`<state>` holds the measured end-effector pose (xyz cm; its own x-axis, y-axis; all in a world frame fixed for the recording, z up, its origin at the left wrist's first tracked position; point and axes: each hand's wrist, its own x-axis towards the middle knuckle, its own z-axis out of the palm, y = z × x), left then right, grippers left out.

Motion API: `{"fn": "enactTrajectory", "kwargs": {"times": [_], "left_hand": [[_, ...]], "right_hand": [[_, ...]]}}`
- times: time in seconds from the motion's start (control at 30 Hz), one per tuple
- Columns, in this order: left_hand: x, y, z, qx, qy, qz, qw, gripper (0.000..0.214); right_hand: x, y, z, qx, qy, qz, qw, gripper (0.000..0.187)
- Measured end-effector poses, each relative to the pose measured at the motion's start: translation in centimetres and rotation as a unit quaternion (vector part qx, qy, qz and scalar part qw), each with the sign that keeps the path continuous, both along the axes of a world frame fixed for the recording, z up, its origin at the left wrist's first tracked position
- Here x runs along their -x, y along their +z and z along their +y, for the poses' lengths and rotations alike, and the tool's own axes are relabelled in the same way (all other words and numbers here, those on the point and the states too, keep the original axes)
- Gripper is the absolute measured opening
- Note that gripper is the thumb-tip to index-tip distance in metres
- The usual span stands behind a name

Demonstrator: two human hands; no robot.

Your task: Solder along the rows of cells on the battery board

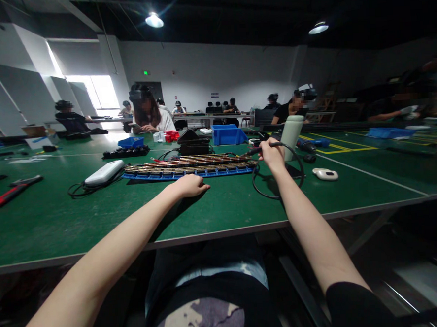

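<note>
Blue rack (191, 168), past L hand (191, 186), lft of R hand (272, 154)

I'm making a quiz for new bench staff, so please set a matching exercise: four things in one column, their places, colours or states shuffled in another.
Things:
1. Left hand
2. Right hand
3. Tall bottle
4. Red-handled tool

Descriptions:
A. Pale green
B. Gripping a corded black tool
C. At the picture's left edge
D. In front of the long blue tray

Pairs: 1-D, 2-B, 3-A, 4-C
</note>
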<state>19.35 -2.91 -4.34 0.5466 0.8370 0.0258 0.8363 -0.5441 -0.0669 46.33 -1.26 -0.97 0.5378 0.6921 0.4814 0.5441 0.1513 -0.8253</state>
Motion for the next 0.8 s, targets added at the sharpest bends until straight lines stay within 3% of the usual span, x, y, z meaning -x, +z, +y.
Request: {"fn": "enactTrajectory", "kwargs": {"times": [0.43,0.53,0.6,0.7,0.8], "left_hand": [[-0.6,1.0,-1.5,-0.045,0.033,0.027,0.998,0.047],[-0.9,2.4,-3.2,-0.048,-0.010,-0.029,0.998,0.040],[-1.1,3.4,-5.4,-0.010,-0.077,-0.116,0.990,0.038],[-1.4,4.6,-10.0,0.109,-0.200,-0.288,0.930,0.038],[-1.5,5.5,-15.1,0.123,-0.287,-0.448,0.838,0.036]], "right_hand": [[0.4,0.4,-0.6,0.006,0.000,0.005,1.000,0.020],[0.5,0.5,-0.8,0.009,-0.003,0.004,1.000,0.020],[0.5,0.6,-0.9,0.008,-0.003,0.003,1.000,0.019],[0.5,0.6,-1.1,0.004,0.002,0.000,1.000,0.019],[0.5,0.5,-1.0,-0.001,0.006,0.000,1.000,0.019]]}}
